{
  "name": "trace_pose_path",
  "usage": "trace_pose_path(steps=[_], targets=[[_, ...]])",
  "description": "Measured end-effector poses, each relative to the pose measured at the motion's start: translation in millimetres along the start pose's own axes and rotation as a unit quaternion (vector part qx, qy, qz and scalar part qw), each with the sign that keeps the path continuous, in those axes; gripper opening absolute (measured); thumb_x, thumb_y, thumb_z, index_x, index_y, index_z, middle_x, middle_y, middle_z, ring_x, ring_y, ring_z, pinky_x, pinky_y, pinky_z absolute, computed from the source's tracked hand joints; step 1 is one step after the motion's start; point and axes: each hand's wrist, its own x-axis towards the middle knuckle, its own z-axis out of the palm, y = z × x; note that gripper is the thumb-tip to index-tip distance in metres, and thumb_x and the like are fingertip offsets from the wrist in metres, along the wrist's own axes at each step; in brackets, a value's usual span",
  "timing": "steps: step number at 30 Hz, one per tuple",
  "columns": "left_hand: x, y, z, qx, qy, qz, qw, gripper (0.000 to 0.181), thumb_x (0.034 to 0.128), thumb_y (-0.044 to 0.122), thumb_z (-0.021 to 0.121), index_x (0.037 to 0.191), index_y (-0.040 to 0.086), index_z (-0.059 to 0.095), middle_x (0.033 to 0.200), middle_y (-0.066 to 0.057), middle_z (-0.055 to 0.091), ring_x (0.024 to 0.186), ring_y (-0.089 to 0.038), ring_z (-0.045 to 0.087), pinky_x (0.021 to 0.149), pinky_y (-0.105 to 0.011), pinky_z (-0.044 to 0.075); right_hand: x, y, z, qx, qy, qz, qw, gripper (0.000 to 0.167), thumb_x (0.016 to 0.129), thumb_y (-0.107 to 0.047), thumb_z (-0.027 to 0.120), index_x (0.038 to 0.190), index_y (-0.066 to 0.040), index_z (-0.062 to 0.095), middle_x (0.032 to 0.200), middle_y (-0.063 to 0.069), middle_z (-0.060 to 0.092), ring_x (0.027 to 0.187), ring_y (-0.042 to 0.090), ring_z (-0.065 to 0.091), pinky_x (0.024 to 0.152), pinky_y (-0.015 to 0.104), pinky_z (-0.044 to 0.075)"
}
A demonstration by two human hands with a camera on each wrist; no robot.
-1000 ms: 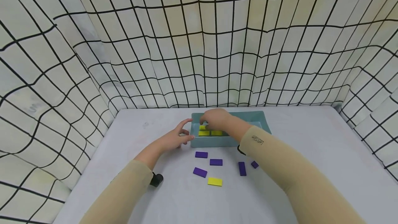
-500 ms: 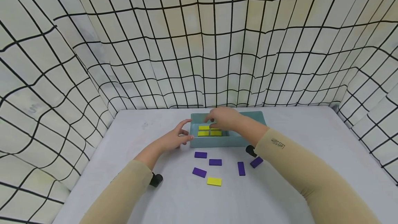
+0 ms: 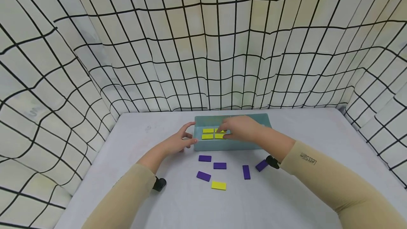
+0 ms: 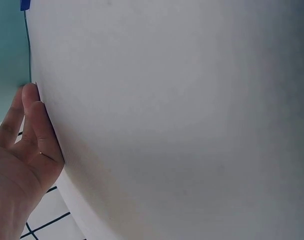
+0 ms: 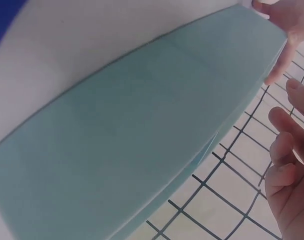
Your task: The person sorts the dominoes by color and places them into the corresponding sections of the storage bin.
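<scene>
A teal box (image 3: 229, 146) stands near the back of the white table. Several yellow blocks (image 3: 207, 136) lie in two rows at its left end. My left hand (image 3: 178, 142) rests with spread fingers against the box's left end, thumb by the front corner. The left wrist view shows this hand (image 4: 27, 155) touching the teal wall. My right hand (image 3: 243, 128) hovers over the box, fingertips above the right-hand yellow blocks and partly covering them. In the right wrist view, nothing sits between the loosely bent fingers of this hand (image 5: 291, 170).
In front of the box lie several purple blocks (image 3: 220, 165), scattered on the table (image 3: 178, 204). One yellow block (image 3: 218, 185) lies nearest me. White walls with a black grid (image 3: 222, 45) enclose the back and sides.
My right hand has drawn back to the right, uncovering more of the yellow blocks in the box. One purple block near the right sleeve has come into fuller view. The left hand stays put.
</scene>
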Motion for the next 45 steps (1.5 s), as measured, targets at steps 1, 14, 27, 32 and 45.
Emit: trace_pose_path(steps=[1, 14, 27, 32, 45], targets=[[-0.1, -0.3, 0.1, 0.001, 0.000, 0.001, 1.0000, 0.075, 0.0980, 0.040, 0.061, 0.155, 0.043, 0.012, 0.142, -0.014, 0.049, 0.105, -0.025, 0.060, 0.084, -0.040, 0.050, -3.0, 0, 1, -0.003, 0.003, -0.005, 1.0000, 0.029, 0.090, -0.024, 0.075, 0.119, -0.023, 0.072, 0.109, -0.003, 0.068, 0.099, 0.015, 0.066, 0.081, 0.032, 0.054], [1.7, -5.6, 1.4, -0.002, -0.004, 0.000, 1.0000, 0.076, 0.0965, 0.044, 0.062, 0.154, 0.045, 0.012, 0.143, -0.013, 0.049, 0.106, -0.024, 0.060, 0.086, -0.041, 0.050, -35.2, -6, 24, 0.018, 0.018, -0.033, 0.9991, 0.028, 0.090, -0.026, 0.075, 0.117, -0.021, 0.074, 0.108, -0.006, 0.069, 0.099, 0.012, 0.066, 0.084, 0.030, 0.054], [2.6, -4.2, 3.0, 0.007, 0.003, -0.004, 1.0000, 0.076, 0.0971, 0.043, 0.061, 0.155, 0.043, 0.011, 0.144, -0.014, 0.048, 0.106, -0.025, 0.060, 0.086, -0.040, 0.051, -39.9, -27, 40, 0.034, -0.030, -0.043, 0.9980, 0.031, 0.090, -0.028, 0.075, 0.120, -0.027, 0.072, 0.108, -0.011, 0.069, 0.099, 0.008, 0.064, 0.080, 0.028, 0.053], [4.2, -5.7, 2.9, 0.005, 0.007, -0.006, 1.0000, 0.076, 0.0968, 0.043, 0.061, 0.155, 0.045, 0.012, 0.144, -0.013, 0.049, 0.105, -0.024, 0.061, 0.086, -0.040, 0.051, -37.1, -37, 49, 0.040, -0.055, -0.069, 0.9953, 0.030, 0.090, -0.030, 0.075, 0.120, -0.028, 0.073, 0.105, -0.013, 0.068, 0.096, 0.005, 0.063, 0.081, 0.024, 0.052], [4.4, -7.4, 0.4, 0.003, 0.006, -0.001, 1.0000, 0.077, 0.0962, 0.044, 0.062, 0.154, 0.046, 0.012, 0.143, -0.013, 0.049, 0.105, -0.024, 0.061, 0.085, -0.040, 0.051, -34.4, -53, 62, 0.072, -0.101, -0.109, 0.9862, 0.027, 0.091, -0.031, 0.073, 0.118, -0.030, 0.073, 0.106, -0.018, 0.067, 0.097, -0.001, 0.061, 0.083, 0.021, 0.049]])
